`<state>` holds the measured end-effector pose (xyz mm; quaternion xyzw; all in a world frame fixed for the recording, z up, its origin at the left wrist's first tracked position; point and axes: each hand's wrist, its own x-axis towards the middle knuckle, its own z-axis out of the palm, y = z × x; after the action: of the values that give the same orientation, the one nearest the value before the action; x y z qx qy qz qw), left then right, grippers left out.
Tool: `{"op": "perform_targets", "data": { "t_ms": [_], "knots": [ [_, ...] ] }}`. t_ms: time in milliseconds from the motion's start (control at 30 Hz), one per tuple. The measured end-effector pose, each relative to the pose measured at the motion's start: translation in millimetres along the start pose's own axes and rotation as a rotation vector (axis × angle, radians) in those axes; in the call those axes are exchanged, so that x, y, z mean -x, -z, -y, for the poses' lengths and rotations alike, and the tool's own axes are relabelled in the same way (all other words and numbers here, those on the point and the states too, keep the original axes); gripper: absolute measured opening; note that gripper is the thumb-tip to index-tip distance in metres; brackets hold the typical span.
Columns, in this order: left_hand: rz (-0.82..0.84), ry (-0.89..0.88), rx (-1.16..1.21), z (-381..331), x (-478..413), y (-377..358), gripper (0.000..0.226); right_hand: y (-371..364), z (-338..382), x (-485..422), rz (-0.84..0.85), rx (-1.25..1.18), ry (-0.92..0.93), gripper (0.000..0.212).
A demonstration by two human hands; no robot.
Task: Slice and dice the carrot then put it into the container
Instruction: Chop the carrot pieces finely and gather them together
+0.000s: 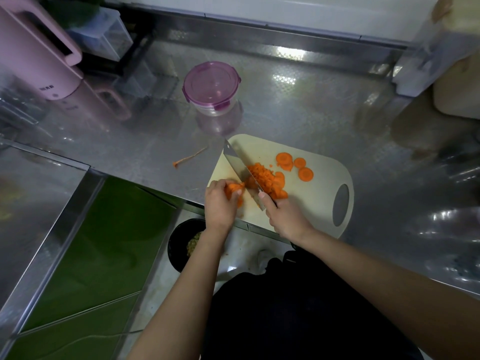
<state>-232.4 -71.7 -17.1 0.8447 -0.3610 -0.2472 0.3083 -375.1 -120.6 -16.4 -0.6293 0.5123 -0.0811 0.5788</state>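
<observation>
On the cream cutting board (315, 203), at the near edge of the steel surface (311, 105), the left hand (220, 205) has its fingers (235, 187) curled down onto a chunk of carrot (232, 188), pinning it at the board's left end. The right hand (285, 216) has its fingers clamped round the handle of a cleaver (239, 167), with one fingertip lying up against the blade. The blade slants far-left from the hand, its edge down on the board just right of the held chunk. A heap of diced carrot (262, 176) lies against the blade's right side, and a few round slices (298, 166) sit further right.

The round clear container (211, 88), its purple lid clipped on, stands on the surface beyond the board. A thin carrot strip (189, 158) lies left of the board. A pink kettle (33, 53) stands far left; small markings on its base are too blurred to read.
</observation>
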Motion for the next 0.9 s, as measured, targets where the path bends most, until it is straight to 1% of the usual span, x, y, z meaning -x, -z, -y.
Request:
{"op": "perform_targets", "data": {
  "t_ms": [67, 133, 333, 600, 767, 900],
  "knots": [
    [0.010, 0.042, -0.094, 1, 2, 1, 0.039, -2, 0, -1, 0.001, -0.004, 0.001, 0.050],
    [0.025, 0.093, -0.100, 0, 3, 1, 0.046, -4, 1, -1, 0.004, -0.001, 0.011, 0.050],
    [0.061, 0.128, 0.005, -8, 4, 3, 0.040, -5, 8, 0, 0.016, 0.034, -0.006, 0.058],
    [0.027, 0.102, 0.017, -1, 8, 2, 0.040, -3, 14, -1, 0.024, 0.106, 0.014, 0.059],
    [0.030, 0.111, 0.057, -2, 11, -3, 0.041, -1, 17, 1, 0.033, 0.126, 0.015, 0.059],
    [0.001, 0.135, 0.074, -1, 9, -4, 0.039, 2, 20, 0, 0.070, 0.195, 0.011, 0.059]
  ]
}}
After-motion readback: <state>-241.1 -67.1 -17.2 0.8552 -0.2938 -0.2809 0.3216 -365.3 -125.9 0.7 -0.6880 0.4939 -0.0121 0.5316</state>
